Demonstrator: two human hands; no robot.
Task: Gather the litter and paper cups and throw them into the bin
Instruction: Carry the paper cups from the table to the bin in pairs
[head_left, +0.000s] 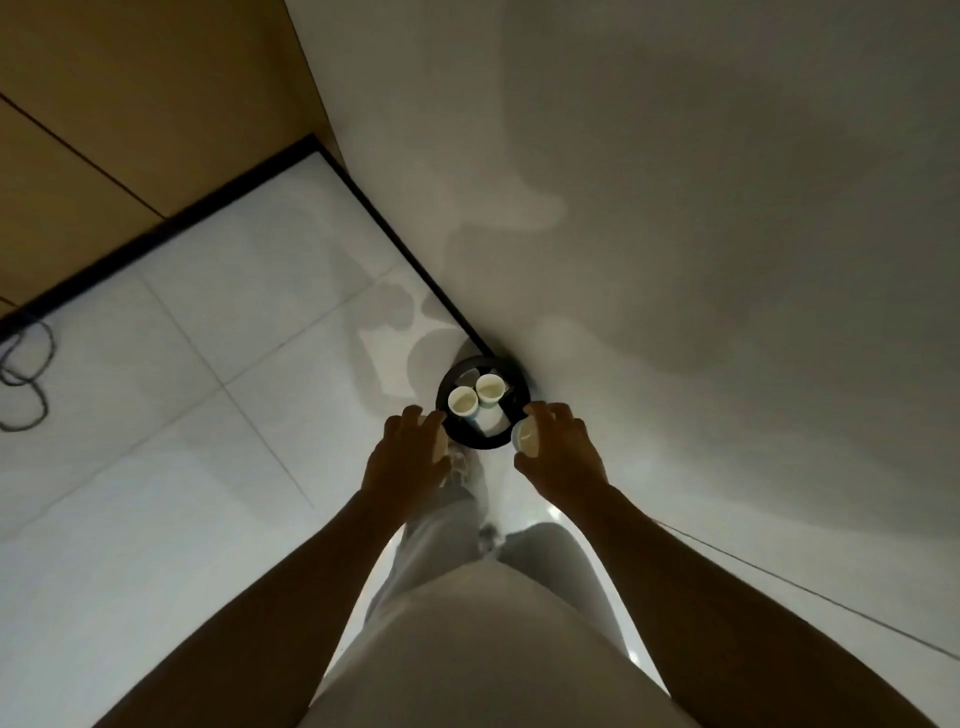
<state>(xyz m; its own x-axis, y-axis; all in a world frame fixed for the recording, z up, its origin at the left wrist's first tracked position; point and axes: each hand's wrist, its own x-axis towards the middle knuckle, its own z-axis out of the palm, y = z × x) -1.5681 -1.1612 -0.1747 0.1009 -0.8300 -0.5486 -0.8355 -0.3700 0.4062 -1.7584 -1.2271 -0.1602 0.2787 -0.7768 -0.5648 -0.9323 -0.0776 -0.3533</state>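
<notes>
**Two hands over the bin, a cup in each**

A person stands over a round black waste bin (484, 402) that sits on the pale tiled floor (156, 389), tight against the foot of a light grey wall (675, 208). Inside the bin two white paper cups stand mouth-up and touching: one (463, 402) at about nine o'clock, the other (490, 388) at about twelve. A scrap of white litter (491, 420) lies under them towards six o'clock.

The right hand (558, 449) hangs at the bin's four o'clock edge, its grip curled round a third white paper cup (526, 435), whose open mouth tilts towards the bin. The left hand (410, 452) hovers at the eight o'clock edge, fingers curled over a pale cup-like thing (441, 441) of which only a sliver shows, with crumpled pale litter (460, 462) poking out beneath the palm. How firmly that grip closes I cannot tell, since the back of the hand hides it.

Below, the person's light trousers (467, 623) fill the lower view. At nine o'clock a dark cable (26, 374) lies looped on the tiles, beneath tan wooden panels (130, 104) with a black skirting strip (156, 228).
</notes>
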